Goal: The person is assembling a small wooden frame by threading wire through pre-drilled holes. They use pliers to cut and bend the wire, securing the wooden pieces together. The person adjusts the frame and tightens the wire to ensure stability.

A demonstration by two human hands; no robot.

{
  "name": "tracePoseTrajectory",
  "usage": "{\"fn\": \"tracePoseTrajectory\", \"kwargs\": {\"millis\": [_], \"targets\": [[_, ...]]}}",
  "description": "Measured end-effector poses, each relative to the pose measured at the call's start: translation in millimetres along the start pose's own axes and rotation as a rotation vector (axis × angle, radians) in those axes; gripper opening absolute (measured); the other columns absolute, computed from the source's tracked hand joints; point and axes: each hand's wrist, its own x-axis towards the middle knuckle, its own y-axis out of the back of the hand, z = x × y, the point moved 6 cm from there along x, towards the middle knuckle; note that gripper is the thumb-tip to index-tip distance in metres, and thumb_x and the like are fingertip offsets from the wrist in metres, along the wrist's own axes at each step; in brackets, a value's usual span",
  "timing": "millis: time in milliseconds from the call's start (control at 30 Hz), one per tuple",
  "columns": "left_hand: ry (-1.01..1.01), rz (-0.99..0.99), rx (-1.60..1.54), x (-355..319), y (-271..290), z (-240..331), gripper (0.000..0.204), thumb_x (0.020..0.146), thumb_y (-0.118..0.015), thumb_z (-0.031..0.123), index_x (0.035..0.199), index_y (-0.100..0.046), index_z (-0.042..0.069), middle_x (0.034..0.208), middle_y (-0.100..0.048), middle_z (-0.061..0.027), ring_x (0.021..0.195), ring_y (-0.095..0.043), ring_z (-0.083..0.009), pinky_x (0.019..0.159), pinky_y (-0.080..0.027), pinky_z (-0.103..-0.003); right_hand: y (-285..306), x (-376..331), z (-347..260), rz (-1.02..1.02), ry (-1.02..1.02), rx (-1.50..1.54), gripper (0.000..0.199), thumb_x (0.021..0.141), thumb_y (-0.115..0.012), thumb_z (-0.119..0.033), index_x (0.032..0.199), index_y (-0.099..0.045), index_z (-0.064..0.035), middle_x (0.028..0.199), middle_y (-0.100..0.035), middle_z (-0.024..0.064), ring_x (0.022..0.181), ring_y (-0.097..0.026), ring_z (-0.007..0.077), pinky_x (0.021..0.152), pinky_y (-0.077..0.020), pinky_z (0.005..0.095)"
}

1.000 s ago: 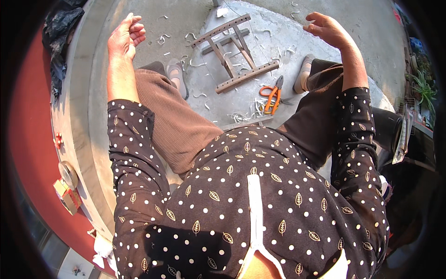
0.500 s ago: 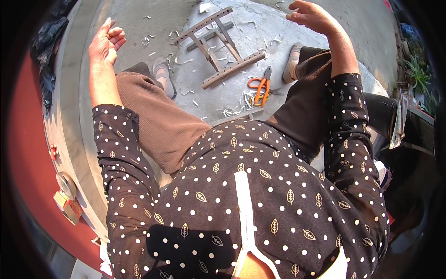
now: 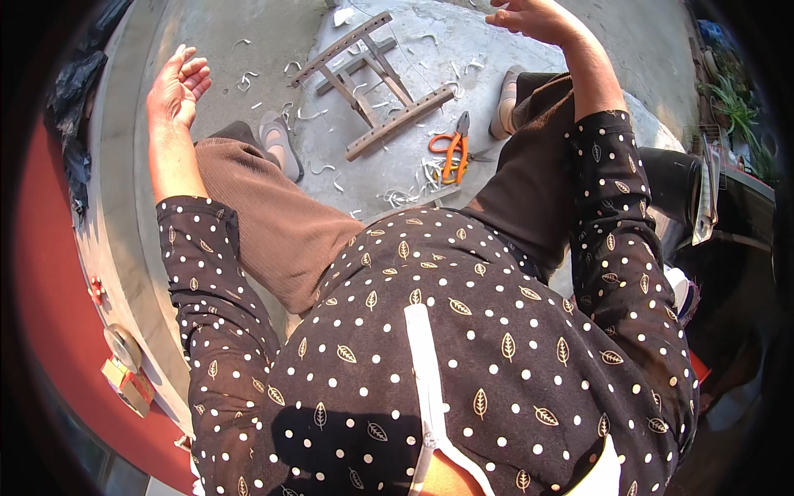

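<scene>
Hanging in the air well apart, the left hand (image 3: 174, 95) and the right hand (image 3: 547, 18) are on either side of the lap. The left fingers (image 3: 198, 73) are loosely curled, with gaps between them; the right fingers (image 3: 506, 18), partly cut off by the upper edge of the view, point inward and look slightly apart. Between the two sets of fingers, down on the floor (image 3: 223, 58), lies a wooden frame (image 3: 400, 123), its two long bars pierced with rows of holes and joined by crosspieces. Nearer the body than the right fingers, and to their left, orange-handled pliers (image 3: 456, 150) lie beside a heap of white strips (image 3: 401, 198), with dark blades (image 3: 480, 157) poking out next to them. Curled scraps (image 3: 246, 80) are scattered to the right of the left fingers. A grey shoe (image 3: 273, 130) is also on that side, closer to the body. Left of the left fingers is black plastic (image 3: 73, 124); well right of the right fingers is a green plant (image 3: 736, 112).
</scene>
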Motion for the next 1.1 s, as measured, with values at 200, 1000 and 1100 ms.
{"fn": "tracePoseTrajectory", "kwargs": {"millis": [200, 1000, 1100], "targets": [[-0.014, 0.019, 0.036, 0, 7, -1, 0.023, 0.087, -0.065, 0.028, 0.086, -0.064, 0.005, 0.09, -0.066, -0.0088, 0.083, -0.062, -0.0182, 0.074, -0.05, -0.031, -8, 8, -5, -0.02, -0.02, -0.034, 0.046, 0.078, -0.066, -0.034, 0.113, -0.061, -0.0036, 0.105, -0.065, 0.0179, 0.098, -0.061, 0.0299, 0.084, -0.0484, 0.0376], [0.232, -0.336, 0.306, -65, -214, -193, 0.041, 0.086, -0.062, 0.03, 0.115, -0.055, 0.002, 0.106, -0.06, -0.0101, 0.09, -0.06, -0.0193, 0.069, -0.049, -0.03, -215, 50, 22, -0.04, -0.46, 0.17, 0.055, 0.074, -0.066, -0.045, 0.112, -0.062, -0.0051, 0.112, -0.063, 0.0162, 0.105, -0.06, 0.0301, 0.088, -0.0479, 0.039], [0.325, -0.318, 0.33, -47, -218, -212, 0.045, 0.086, -0.061, 0.032, 0.118, -0.052, 0.001, 0.111, -0.057, -0.0118, 0.092, -0.06, -0.0209, 0.07, -0.05, -0.031, -227, 44, 20, -0.152, -0.491, 0.14, 0.059, 0.074, -0.066, -0.052, 0.109, -0.065, -0.0054, 0.11, -0.064, 0.0147, 0.104, -0.061, 0.0285, 0.086, -0.0485, 0.0382]]}}
